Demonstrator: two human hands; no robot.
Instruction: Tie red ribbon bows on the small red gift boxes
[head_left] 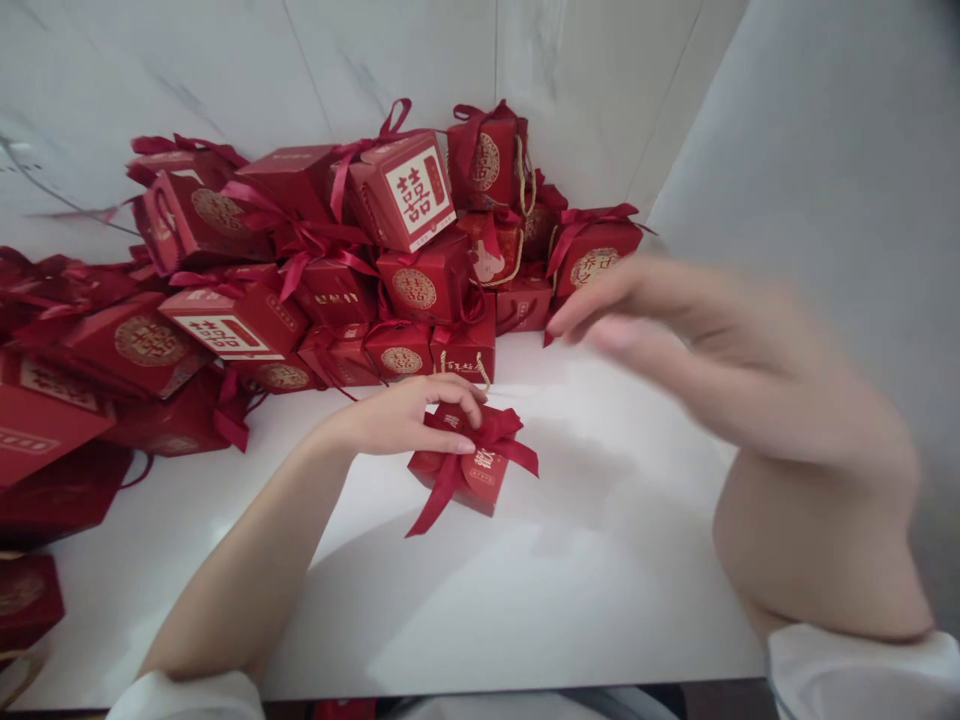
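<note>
On the white table [525, 610], in the head view, a small red box [484, 492] sits near the middle, just in front of a pile of similar red boxes [420, 285] stacked along the marbled wall [420, 60]. A dark red ribbon [444, 495] is tied over its top, its tails spread loose. The left hand [420, 418] rests on the box, fingers partly bent, thumb against the ribbon; whether it grips is unclear. The right hand [697, 345], blurred, hangs raised apart from the box, fingers gently curved; whether its fingertips pinch anything cannot be told.
</note>
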